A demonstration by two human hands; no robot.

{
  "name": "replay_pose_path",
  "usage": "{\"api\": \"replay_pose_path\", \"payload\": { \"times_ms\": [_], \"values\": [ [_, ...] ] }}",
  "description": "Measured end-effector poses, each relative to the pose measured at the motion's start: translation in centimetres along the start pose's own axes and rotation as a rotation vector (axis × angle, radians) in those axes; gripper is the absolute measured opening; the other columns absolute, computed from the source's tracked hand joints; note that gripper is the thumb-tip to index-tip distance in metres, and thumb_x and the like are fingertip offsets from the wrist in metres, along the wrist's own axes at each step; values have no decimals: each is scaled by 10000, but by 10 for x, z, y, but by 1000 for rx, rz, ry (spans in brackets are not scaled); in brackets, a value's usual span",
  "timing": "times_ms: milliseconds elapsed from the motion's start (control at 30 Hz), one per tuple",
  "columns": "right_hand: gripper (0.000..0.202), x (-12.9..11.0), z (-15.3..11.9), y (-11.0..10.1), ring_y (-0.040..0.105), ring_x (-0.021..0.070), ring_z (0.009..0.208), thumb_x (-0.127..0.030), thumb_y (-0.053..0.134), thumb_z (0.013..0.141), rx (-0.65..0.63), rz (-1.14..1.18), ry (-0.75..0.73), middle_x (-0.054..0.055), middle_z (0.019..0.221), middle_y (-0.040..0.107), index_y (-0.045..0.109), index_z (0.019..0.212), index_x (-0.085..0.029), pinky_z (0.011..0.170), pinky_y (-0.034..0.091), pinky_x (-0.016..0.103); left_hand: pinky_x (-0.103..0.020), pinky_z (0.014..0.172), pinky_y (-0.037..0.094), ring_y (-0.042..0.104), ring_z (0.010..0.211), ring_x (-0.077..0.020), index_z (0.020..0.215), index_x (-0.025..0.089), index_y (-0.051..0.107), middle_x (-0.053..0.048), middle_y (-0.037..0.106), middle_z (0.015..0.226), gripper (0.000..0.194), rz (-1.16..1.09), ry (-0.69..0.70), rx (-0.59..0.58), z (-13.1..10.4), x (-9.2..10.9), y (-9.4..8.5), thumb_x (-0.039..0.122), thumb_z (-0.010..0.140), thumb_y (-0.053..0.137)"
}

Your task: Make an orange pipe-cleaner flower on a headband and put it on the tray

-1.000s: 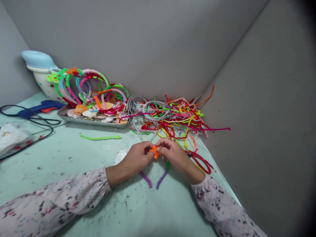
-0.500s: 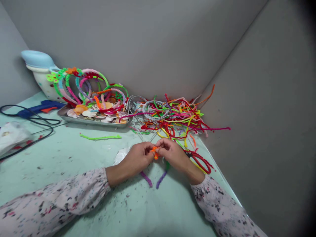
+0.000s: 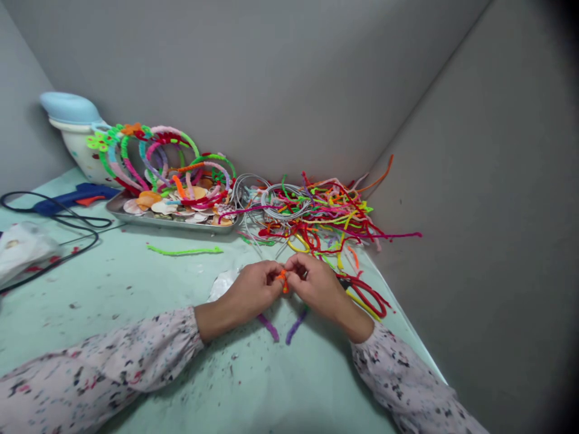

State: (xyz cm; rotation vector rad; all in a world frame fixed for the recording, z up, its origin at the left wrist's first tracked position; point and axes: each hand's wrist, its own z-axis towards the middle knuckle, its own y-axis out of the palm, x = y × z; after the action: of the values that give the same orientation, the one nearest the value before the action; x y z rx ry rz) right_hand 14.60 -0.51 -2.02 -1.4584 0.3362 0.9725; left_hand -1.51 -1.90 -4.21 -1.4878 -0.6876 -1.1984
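Observation:
Between my fingertips is a small orange fuzzy piece (image 3: 284, 281), partly hidden by the fingers. My left hand (image 3: 259, 286) pinches it from the left and my right hand (image 3: 313, 281) from the right, with the two hands almost touching. Two purple fuzzy ends show below the hands, one (image 3: 270, 328) by my left hand and the other (image 3: 295, 328), partly green, by my right. A crumpled whitish sheet (image 3: 221, 285) lies behind my left wrist. Red-handled scissors (image 3: 373, 294) lie beside my right hand, partly covered by it.
A metal tray (image 3: 172, 223) holds shells and colourful fuzzy hoops. Right of it spreads a tangled pile of pipe cleaners (image 3: 335, 208) with wire coils (image 3: 286, 203). A green stem (image 3: 184, 251), a blue glue gun (image 3: 67, 199) with black cable and a blue-lidded container (image 3: 84, 144) are farther left.
The orange piece has turned slightly between my fingertips, and less of it shows. My right fingers have shifted a little; both hands stay in nearly the same place.

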Motion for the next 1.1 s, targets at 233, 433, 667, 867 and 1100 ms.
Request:
{"api": "replay_pose_path", "payload": {
  "times_ms": [233, 433, 667, 867, 1100],
  "values": [
    [140, 3, 2, -15, 559, 134, 729, -112, 518, 748, -2, 31, -105, 16, 823, 594, 599, 836, -183, 616, 437, 239, -217, 516, 395, 543, 557, -122, 803, 156, 617, -10, 627, 682, 151, -157, -91, -18, 5, -5, 0, 233, 766, 493],
    [213, 3, -3, -20, 560, 177, 878, -56, 505, 736, 41, -232, -392, 69, 983, 563, 655, 819, -184, 771, 462, 306, -218, 489, 401, 524, 497, -112, 775, 152, 595, 22, 565, 587, 116, -268, -145, -18, 9, -5, -1, 240, 740, 528],
    [270, 5, -4, -14, 552, 184, 933, -47, 485, 760, 23, -272, -444, 81, 1022, 555, 663, 913, -182, 813, 466, 306, -213, 490, 387, 520, 499, -107, 737, 152, 591, 25, 555, 576, 114, -235, -127, -23, 7, -2, -2, 241, 744, 520],
    [294, 5, -2, -11, 560, 180, 894, -28, 483, 739, 41, -184, -409, 70, 971, 571, 662, 909, -187, 785, 472, 310, -213, 507, 392, 518, 514, -107, 769, 149, 612, 18, 574, 598, 133, -228, -95, -30, 6, -1, -2, 240, 741, 520],
    [227, 6, 2, -16, 573, 162, 807, -101, 499, 760, 95, 24, -127, 45, 918, 616, 629, 923, -189, 666, 456, 279, -223, 505, 404, 534, 515, -117, 781, 146, 602, 3, 589, 606, 125, -266, -133, -8, 8, -4, -1, 235, 737, 526]
  ]
}}
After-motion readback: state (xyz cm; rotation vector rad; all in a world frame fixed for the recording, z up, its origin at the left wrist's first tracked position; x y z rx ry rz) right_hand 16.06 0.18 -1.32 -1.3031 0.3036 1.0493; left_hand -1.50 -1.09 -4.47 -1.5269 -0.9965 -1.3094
